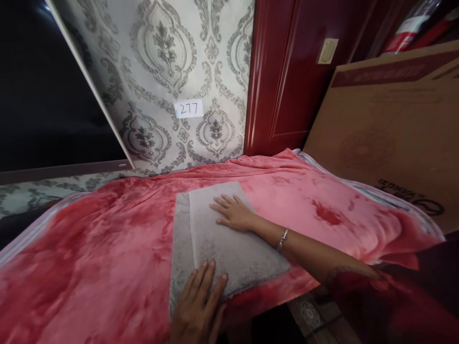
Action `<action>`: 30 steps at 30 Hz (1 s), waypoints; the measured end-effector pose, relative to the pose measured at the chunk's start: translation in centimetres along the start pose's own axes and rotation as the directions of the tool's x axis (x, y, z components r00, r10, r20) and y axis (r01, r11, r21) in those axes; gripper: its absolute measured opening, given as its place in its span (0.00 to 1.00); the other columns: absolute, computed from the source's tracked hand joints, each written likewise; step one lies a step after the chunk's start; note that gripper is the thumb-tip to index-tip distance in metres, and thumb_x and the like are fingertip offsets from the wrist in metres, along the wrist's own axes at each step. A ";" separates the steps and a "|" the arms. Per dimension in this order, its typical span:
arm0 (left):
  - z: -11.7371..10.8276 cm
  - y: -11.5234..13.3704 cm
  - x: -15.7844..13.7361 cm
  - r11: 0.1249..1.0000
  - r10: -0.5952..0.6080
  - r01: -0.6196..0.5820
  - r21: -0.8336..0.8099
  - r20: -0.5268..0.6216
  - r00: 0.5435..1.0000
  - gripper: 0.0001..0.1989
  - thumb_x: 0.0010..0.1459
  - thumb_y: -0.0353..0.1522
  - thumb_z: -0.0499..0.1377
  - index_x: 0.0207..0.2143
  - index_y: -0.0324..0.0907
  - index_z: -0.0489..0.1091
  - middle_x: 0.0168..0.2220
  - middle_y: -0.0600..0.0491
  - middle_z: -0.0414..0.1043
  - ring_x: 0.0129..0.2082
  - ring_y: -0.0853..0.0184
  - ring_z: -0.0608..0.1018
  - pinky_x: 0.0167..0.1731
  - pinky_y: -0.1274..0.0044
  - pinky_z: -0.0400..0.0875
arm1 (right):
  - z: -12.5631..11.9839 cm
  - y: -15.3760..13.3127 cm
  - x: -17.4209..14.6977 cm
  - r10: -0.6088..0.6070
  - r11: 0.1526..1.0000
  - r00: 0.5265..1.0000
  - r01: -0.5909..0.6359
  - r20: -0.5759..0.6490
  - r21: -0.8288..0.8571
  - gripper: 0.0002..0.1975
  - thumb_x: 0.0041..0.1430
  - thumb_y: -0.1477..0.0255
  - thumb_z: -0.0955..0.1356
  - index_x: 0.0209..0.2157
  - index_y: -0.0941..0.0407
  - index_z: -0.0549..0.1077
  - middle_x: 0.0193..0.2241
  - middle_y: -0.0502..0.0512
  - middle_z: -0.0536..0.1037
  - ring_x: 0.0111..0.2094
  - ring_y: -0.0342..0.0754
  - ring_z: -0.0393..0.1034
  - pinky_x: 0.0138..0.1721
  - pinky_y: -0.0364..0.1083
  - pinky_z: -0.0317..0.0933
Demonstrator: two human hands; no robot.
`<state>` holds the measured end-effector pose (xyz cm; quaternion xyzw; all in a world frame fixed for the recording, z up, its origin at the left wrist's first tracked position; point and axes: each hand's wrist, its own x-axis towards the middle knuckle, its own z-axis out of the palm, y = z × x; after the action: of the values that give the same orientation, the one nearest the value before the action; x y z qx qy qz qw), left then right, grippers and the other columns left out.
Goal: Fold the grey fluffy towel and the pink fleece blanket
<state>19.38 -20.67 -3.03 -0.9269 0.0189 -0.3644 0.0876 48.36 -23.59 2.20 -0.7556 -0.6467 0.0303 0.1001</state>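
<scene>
A grey plush cloth (229, 248) lies folded on a pink-and-red fleece blanket (118, 248). Its upper layer stops short of the left side, leaving a strip of the layer beneath showing. My right hand (234, 213) rests flat on the upper part of the cloth, fingers spread, with a bracelet on the wrist. At the cloth's near left corner is my left hand (199, 306), its fingers stretched out over the fold's near edge. Neither hand grips anything. My left palm hides part of that corner.
Patterned wallpaper with a paper label (189, 108) reading 277 stands behind the blanket. A dark screen (53, 95) is at the left. To the right are a dark red wooden panel (283, 71) and a large cardboard box (387, 134), with a bottle (412, 28) beyond the box's top.
</scene>
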 end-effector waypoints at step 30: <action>0.0 0.8 0.1 0.991 -0.079 0.084 -0.104 0.053 0.995 0.24 0.63 0.29 0.59 0.61 0.43 0.66 0.63 0.42 0.68 0.65 0.56 0.68 0.60 0.62 0.68 | 4.5 1.6 -16.6 0.429 0.765 0.863 -0.191 -0.266 0.616 0.35 0.68 0.48 0.56 0.68 0.50 0.60 0.67 0.57 0.63 0.68 0.55 0.56 0.69 0.62 0.47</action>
<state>19.51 -21.48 -3.13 -0.9388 -0.0018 -0.3435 0.0237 46.47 -39.63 -3.94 -0.7788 -0.4369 0.0868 0.4416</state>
